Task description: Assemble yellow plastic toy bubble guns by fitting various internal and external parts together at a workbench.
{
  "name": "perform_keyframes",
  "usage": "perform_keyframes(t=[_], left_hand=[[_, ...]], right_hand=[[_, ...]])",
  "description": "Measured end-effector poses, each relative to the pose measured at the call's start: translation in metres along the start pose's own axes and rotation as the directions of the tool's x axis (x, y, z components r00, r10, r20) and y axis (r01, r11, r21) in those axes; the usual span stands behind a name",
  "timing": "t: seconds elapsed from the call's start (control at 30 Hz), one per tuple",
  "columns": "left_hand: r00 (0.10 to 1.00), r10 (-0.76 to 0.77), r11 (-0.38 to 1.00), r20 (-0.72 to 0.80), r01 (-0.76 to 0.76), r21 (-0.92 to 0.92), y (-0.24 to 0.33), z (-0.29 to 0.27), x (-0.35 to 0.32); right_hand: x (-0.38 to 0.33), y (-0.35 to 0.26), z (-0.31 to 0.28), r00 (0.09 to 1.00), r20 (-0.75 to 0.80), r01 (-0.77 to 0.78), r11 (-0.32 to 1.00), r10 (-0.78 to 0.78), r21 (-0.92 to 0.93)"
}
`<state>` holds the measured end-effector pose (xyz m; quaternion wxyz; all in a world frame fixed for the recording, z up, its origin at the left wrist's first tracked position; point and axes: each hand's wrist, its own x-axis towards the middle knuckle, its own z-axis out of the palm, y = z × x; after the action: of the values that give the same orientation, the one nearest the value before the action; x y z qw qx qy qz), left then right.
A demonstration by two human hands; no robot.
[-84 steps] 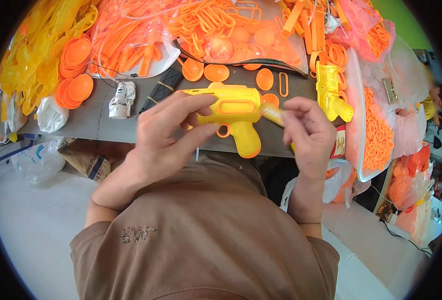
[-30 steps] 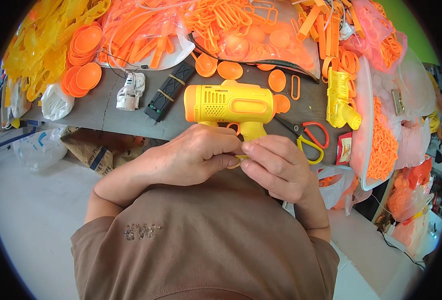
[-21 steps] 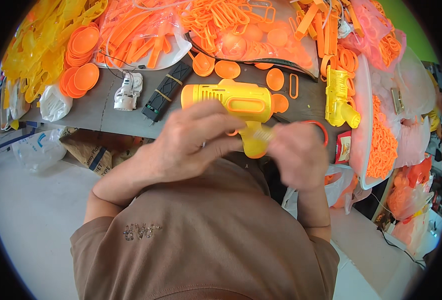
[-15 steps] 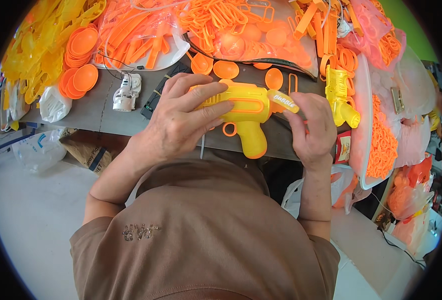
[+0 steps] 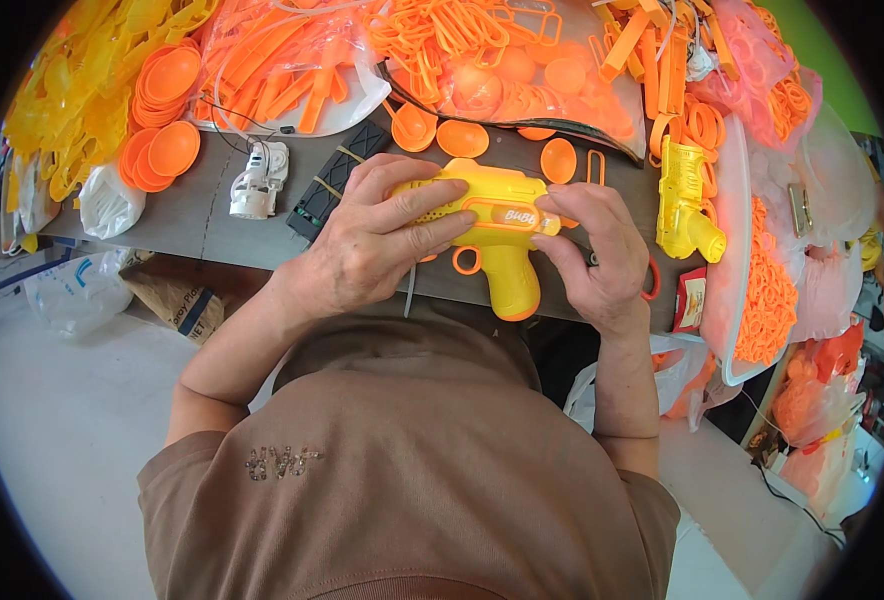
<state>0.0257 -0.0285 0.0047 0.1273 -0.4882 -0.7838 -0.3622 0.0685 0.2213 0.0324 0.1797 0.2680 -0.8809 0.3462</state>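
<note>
A yellow toy gun [image 5: 511,288] with an orange trigger [image 5: 467,261] lies on its side at the table's near edge, its grip pointing toward me. My left hand [image 5: 352,240] is closed over its left end, fingers across the top. An oval plate [image 5: 520,217] with white lettering lies along the orange-rimmed recess on the gun's side. Thumb and fingers of my right hand [image 5: 604,262] pinch the right end of this plate against the gun. Whether the plate is fully seated I cannot tell. Orange cups [image 5: 558,160] and an orange rectangular loop [image 5: 596,167] lie just beyond.
A white mechanism with wires [image 5: 259,180] and a black part [image 5: 312,205] lie left. Yellow shells [image 5: 102,90], orange discs [image 5: 167,75] and bagged orange pieces [image 5: 522,85] line the back. Right stand another yellow gun body [image 5: 687,205] and a bin [image 5: 734,340] of orange links.
My right hand has moved left, bringing the oval plate from a tilted position beyond the gun's right end onto the recess in its side. My left hand keeps its hold.
</note>
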Motion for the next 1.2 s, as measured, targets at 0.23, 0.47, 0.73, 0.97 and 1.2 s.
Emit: perform_keyframes(t=[0.23, 0.47, 0.73, 0.97, 1.2], left_hand=[[0.999, 0.020, 1.000, -0.033, -0.020, -0.004, -0.002, 0.003, -0.001], [0.999, 0.023, 1.000, -0.027, -0.023, 0.004, -0.002, 0.003, 0.000], [1.000, 0.011, 1.000, 0.019, -0.011, 0.011, 0.000, 0.001, 0.002], [0.998, -0.013, 0.999, 0.068, 0.010, 0.043, 0.005, -0.004, 0.002], [0.997, -0.010, 0.999, 0.074, 0.007, 0.043, 0.005, -0.003, 0.002]], right_hand=[[0.004, 0.003, 0.008, 1.000, -0.009, -0.020, 0.999, 0.020, 0.038], [-0.002, 0.010, 0.019, 0.995, -0.017, -0.092, 0.970, 0.098, 0.226], [-0.006, 0.008, 0.023, 0.985, -0.023, -0.157, 0.950, 0.169, 0.270], [-0.007, 0.005, 0.023, 0.992, -0.033, -0.115, 0.972, 0.124, 0.203], [-0.017, 0.006, 0.030, 0.970, -0.086, -0.194, 0.940, 0.226, 0.281]])
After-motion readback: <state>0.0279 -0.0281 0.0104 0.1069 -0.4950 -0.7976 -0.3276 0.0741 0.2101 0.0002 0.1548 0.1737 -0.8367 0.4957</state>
